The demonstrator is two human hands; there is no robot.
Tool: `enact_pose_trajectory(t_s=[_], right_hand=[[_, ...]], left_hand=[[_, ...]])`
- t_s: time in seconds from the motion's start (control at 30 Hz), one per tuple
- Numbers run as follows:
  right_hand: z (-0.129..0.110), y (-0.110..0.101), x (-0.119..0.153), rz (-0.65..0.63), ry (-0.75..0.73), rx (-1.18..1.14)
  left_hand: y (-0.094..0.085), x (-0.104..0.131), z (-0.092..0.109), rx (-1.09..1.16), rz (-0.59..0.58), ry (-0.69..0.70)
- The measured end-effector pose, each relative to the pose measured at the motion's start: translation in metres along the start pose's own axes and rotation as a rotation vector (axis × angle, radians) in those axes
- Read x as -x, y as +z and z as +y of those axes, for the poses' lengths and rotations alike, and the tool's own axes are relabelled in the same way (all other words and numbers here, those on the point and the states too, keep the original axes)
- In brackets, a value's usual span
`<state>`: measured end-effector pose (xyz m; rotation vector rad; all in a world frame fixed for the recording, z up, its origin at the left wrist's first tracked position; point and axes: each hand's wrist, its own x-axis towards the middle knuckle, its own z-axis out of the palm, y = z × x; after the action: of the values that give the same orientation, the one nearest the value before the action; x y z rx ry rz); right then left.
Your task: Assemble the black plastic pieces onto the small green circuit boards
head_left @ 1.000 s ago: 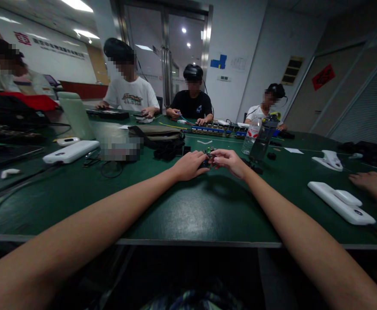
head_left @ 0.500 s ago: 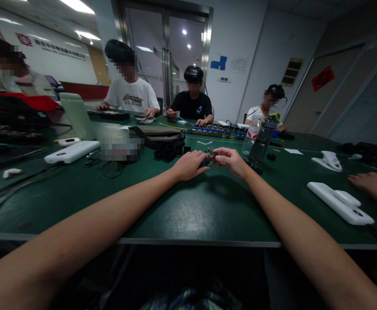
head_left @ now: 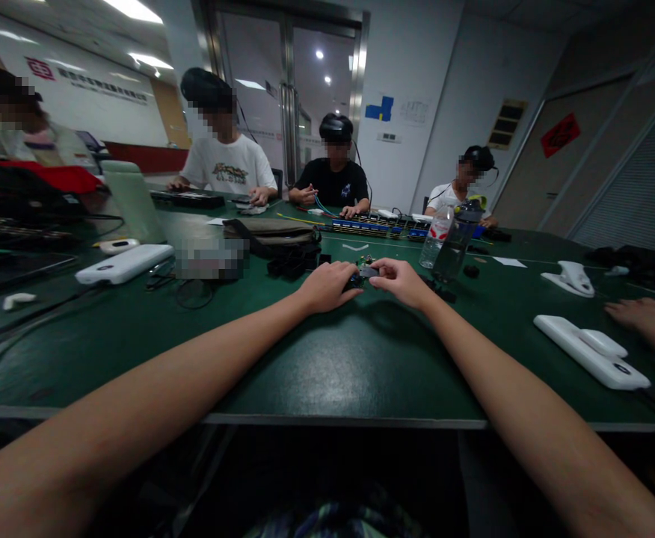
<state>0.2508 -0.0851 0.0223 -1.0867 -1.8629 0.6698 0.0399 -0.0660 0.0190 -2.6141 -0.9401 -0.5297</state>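
Note:
My left hand [head_left: 328,287] rests low over the green table [head_left: 327,366], its fingers curled round a small dark circuit board [head_left: 366,261] with green bits on it. Most of the board is hidden by the fingers. From the other side, my right hand [head_left: 401,281] pinches a small flat dark grey piece [head_left: 368,272] between thumb and fingertips, right against the board. What exactly this piece is cannot be made out. Just behind my left hand lie several black plastic parts [head_left: 294,263].
A grey-brown bag [head_left: 271,233] lies behind the black parts. A clear bottle [head_left: 433,243] and a dark bottle [head_left: 457,243] stand right. White power banks [head_left: 591,351] lie at right and left [head_left: 125,264]. Several people sit around the table; another person's hand [head_left: 635,312] is far right.
My right hand has drawn its fingers in closer, and the flat grey piece now shows more plainly at the board. My left hand stays nearly in place.

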Motion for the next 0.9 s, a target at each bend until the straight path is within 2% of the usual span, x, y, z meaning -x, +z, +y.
enact_pose_trajectory(t_s=[0.3,0.9], right_hand=[[-0.008,-0.003,0.004,-0.034,-0.056,0.388],[-0.012,-0.002,0.005,-0.037,-0.006,0.567]], left_hand=[[0.001,0.0,-0.001,0.017,0.024,0.014],[0.0,0.0,-0.001,0.037,0.046,0.115]])
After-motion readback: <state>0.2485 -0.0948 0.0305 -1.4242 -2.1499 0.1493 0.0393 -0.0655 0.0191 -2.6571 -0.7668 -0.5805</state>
